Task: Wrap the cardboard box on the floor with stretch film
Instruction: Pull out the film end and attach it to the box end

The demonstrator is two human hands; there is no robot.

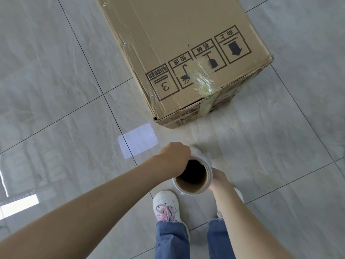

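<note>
— Box first, where is it from where she holds the roll?

— Start nearer. Both hands are on the roll of film, held upright so you look straight down its cardboard core. The left hand is curled over the far left rim, knuckles up; its fingertips are hidden, so I can't tell how deep they go. The right hand is wrapped round the roll's right side, fingers out of sight behind it.

— And under the grip?

— Her feet. A white slipper with a pink pattern sits just below the roll, and blue jeans with frayed hems come down either side of it.

— Then beyond?

— A sheet of film runs from the roll across the grey tiled floor to the box's near end. It looks thin and creased. Left of the grip, a bright patch of light lies on the tiles.

— So the box?

— Past the hands, lying long on the floor, angled away. Its top face shows printed handling marks, and a strip of yellowish tape crosses its near edge and runs down the end face.
</note>
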